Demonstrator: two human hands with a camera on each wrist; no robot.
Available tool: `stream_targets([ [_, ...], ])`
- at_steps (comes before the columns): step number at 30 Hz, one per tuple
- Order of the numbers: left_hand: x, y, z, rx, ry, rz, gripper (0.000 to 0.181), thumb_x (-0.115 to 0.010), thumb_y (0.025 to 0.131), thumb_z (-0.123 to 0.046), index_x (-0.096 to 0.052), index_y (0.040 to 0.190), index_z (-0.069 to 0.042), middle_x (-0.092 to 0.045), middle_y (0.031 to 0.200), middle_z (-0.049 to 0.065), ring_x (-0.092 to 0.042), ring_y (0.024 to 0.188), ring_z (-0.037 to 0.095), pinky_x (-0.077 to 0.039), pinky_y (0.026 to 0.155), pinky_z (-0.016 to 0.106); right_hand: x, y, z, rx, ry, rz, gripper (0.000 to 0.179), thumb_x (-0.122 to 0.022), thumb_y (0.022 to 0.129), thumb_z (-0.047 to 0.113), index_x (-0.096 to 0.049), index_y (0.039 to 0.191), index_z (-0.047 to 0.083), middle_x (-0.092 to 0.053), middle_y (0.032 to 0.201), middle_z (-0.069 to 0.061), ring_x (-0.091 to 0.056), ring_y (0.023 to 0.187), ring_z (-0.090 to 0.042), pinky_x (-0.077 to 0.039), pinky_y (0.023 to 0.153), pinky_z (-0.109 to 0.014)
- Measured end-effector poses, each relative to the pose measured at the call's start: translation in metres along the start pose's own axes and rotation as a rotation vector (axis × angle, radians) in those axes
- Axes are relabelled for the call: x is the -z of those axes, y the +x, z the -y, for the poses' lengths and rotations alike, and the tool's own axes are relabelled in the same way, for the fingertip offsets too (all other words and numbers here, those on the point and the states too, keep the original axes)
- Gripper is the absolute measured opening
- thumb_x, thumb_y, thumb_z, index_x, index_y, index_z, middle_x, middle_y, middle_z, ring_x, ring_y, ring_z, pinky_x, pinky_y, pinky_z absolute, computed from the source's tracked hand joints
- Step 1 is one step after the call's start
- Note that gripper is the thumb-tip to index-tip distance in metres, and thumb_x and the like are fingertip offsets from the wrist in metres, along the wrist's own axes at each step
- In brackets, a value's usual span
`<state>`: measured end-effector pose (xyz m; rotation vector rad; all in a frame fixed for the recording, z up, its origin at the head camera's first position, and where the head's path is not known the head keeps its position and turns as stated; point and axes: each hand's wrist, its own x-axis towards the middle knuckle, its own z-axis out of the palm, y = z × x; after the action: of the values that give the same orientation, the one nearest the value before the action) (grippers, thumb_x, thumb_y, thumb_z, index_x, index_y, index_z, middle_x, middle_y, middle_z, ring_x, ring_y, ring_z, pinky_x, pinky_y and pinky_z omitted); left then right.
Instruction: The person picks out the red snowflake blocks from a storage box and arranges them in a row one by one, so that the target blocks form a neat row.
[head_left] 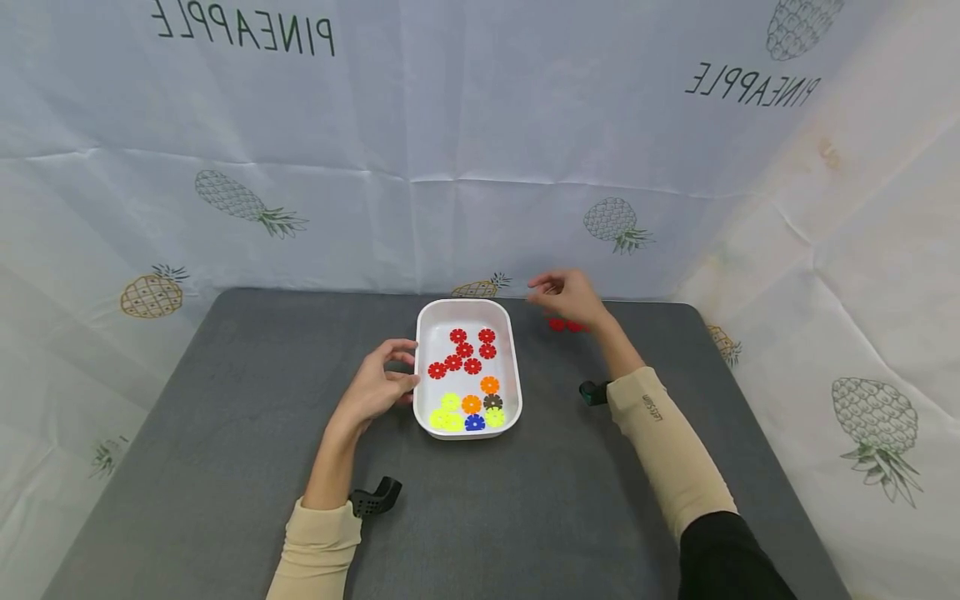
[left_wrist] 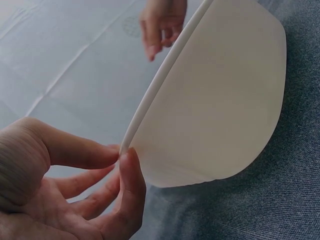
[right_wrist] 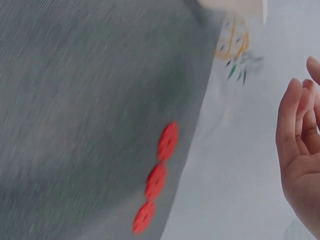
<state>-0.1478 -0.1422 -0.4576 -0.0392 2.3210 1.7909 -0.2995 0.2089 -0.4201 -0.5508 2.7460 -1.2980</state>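
A white tray (head_left: 463, 313) stands on the table with small notched plastic discs inside. Red discs (head_left: 472, 366) are spread over its far and middle part; yellow discs (head_left: 447, 419), orange discs (head_left: 471, 404), a blue disc (head_left: 475, 422) and a brown disc (head_left: 492, 402) gather at the near end. My left hand (head_left: 381, 385) pinches the tray's left rim between thumb and finger, clearly in the left wrist view. Raised near the table's far edge, my right hand (head_left: 568, 297) holds nothing, its fingers loosely bent. Below it three red discs (right_wrist: 156, 181) lie in a row.
The grey table (head_left: 247, 400) ends just behind the tray and the red row. A white cloth (head_left: 480, 108) printed with pineapples hangs behind and along the sides. Each wrist wears a dark camera mount, such as the left mount (head_left: 377, 497).
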Motion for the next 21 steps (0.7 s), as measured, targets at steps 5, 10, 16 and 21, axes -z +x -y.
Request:
stream_targets([
  [5, 0.001, -0.001, 0.000, 0.008, -0.004, -0.004, 0.056, -0.067, 0.100, 0.000, -0.050, 0.154, -0.004, -0.055, 0.134, 0.023, -0.076, 0.110, 0.041, -0.066, 0.076, 0.034, -0.018, 0.009, 0.026, 0.021, 0.088, 0.061, 0.031, -0.078, 0.098, 0.017, -0.075, 0.123, -0.001, -0.072, 0.100, -0.014, -0.074, 0.089, -0.034, -0.066, 0.085, -0.058],
  [10, 0.002, -0.001, 0.000, 0.005, -0.011, -0.001, 0.056, -0.066, 0.101, 0.000, -0.050, 0.154, -0.004, -0.055, 0.134, 0.023, -0.075, 0.111, 0.042, -0.066, 0.078, 0.034, -0.034, 0.019, 0.048, 0.040, 0.147, 0.137, 0.033, -0.078, 0.098, 0.014, -0.074, 0.124, -0.006, -0.072, 0.100, -0.014, -0.074, 0.084, -0.026, -0.066, 0.086, -0.058],
  [16, 0.001, 0.000, 0.001, 0.009, -0.020, 0.003, 0.056, -0.067, 0.101, -0.001, -0.050, 0.155, -0.004, -0.055, 0.135, 0.023, -0.075, 0.112, 0.042, -0.066, 0.078, 0.033, -0.055, 0.028, 0.062, 0.031, 0.201, 0.196, 0.031, -0.078, 0.097, 0.009, -0.074, 0.121, -0.010, -0.072, 0.094, -0.012, -0.075, 0.086, -0.029, -0.064, 0.093, -0.059],
  [21, 0.001, -0.001, 0.001, 0.013, -0.020, 0.004, 0.056, -0.067, 0.101, -0.002, -0.051, 0.155, -0.004, -0.054, 0.135, 0.022, -0.075, 0.112, 0.042, -0.066, 0.078, 0.033, -0.072, 0.034, 0.067, -0.006, 0.207, 0.249, 0.028, -0.080, 0.097, 0.008, -0.075, 0.120, -0.007, -0.072, 0.094, -0.013, -0.077, 0.097, -0.044, -0.063, 0.096, -0.058],
])
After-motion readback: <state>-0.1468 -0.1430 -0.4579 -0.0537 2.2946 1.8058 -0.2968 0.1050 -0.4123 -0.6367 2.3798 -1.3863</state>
